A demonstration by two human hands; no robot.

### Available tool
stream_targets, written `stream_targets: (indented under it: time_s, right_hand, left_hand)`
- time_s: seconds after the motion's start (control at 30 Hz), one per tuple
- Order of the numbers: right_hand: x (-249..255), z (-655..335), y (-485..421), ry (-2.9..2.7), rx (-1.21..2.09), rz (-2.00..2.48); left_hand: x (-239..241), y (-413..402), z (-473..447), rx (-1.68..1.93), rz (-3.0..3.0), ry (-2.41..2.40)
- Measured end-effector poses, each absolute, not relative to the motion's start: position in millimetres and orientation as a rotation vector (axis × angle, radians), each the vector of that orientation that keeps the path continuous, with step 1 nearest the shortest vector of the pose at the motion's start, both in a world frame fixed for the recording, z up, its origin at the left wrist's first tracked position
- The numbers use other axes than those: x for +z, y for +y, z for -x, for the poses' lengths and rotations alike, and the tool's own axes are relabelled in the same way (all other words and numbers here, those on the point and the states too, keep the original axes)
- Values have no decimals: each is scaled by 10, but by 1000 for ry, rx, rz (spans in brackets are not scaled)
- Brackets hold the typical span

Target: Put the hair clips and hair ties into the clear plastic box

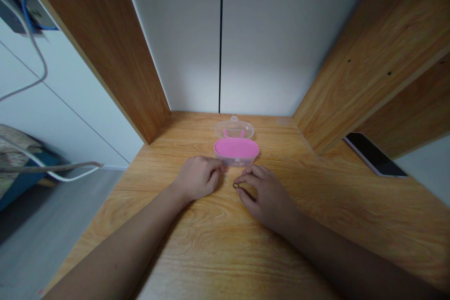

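Note:
My right hand (265, 194) pinches a small dark ring-shaped band (234, 186) between thumb and fingertips, just above or on the wooden table. Left of it, my left hand (197, 179) rests on the table with curled fingers. Its fingertips come close to some small pale rings (225, 180) lying in a short row; whether they grip anything is hidden. Just beyond both hands stands a clear plastic box with a pink oval tray or inner cover (236, 146). Its transparent lid (225, 128), with a pink handle, is tipped back behind it.
The wooden table (211, 253) runs up to a pale panel wall (260, 47) at the back. Wooden boards (101, 42) flank both sides. A phone (374, 154) lies at the right. White cables (42, 56) hang at the left, beyond the table's edge.

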State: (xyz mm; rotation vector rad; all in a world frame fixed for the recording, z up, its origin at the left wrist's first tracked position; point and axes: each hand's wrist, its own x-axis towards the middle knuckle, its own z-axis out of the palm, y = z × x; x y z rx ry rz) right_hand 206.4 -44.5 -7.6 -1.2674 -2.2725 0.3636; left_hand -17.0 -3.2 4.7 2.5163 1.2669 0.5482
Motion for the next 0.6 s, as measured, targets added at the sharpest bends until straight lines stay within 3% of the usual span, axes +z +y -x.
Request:
stream_targets:
  time_s: [0.6]
  right_hand:
    - [-96, -2061, -431, -2262, 386, 1272]
  left_hand:
    - [77, -21, 158, 461, -2584, 1298]
